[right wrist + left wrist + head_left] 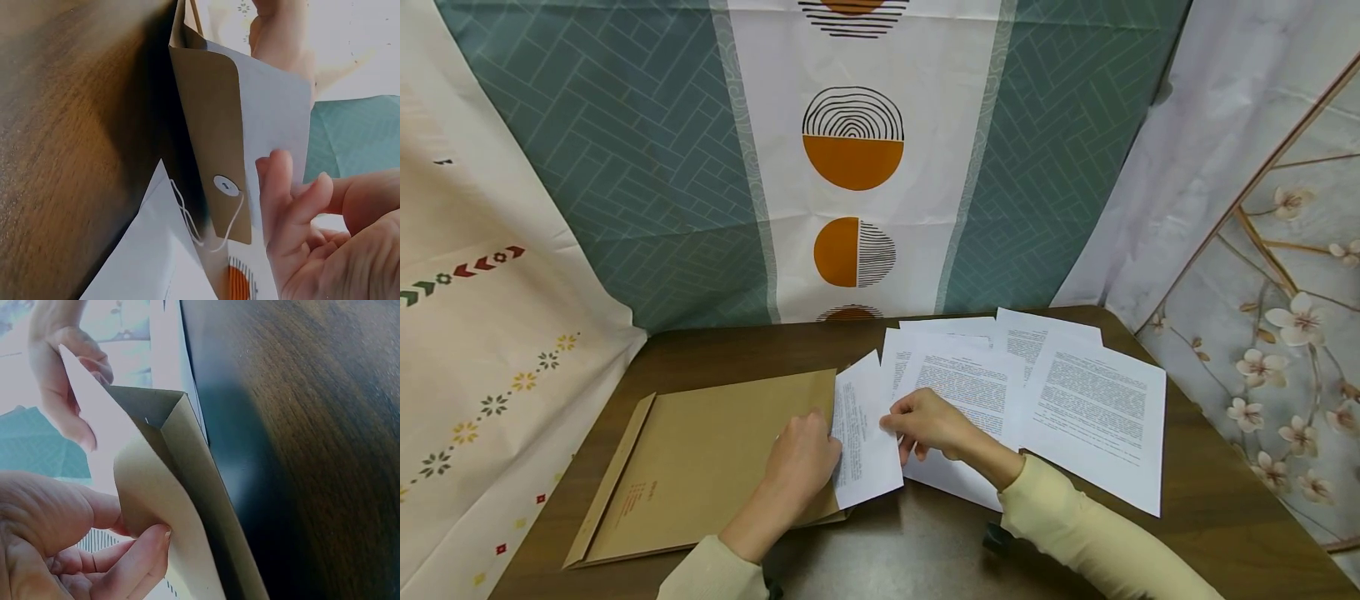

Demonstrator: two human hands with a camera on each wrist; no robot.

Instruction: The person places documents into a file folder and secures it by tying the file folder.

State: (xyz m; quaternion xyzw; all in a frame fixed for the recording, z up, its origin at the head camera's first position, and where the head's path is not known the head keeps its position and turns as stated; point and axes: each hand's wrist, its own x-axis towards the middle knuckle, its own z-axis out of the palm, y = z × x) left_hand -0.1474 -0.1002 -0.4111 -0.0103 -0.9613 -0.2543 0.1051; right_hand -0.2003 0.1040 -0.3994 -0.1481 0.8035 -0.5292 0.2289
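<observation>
A brown paper envelope (722,467) lies on the left of the table, its mouth facing right. My left hand (803,458) pinches the envelope's top wall at the mouth; in the left wrist view that wall (165,494) is lifted away from the lower side. A printed white sheet (868,446) stands partly inside the mouth, its left part hidden by the envelope. My right hand (936,425) pinches the sheet's outer edge between thumb and fingers. The right wrist view shows the envelope's flap (209,119) with a round white button (226,185) and a loose string (234,219).
Several printed sheets (1097,408) lie overlapping on the right side of the dark wooden table (880,550). One of them (962,383) lies under my right hand. Patterned cloths (685,167) hang behind the table and along both sides.
</observation>
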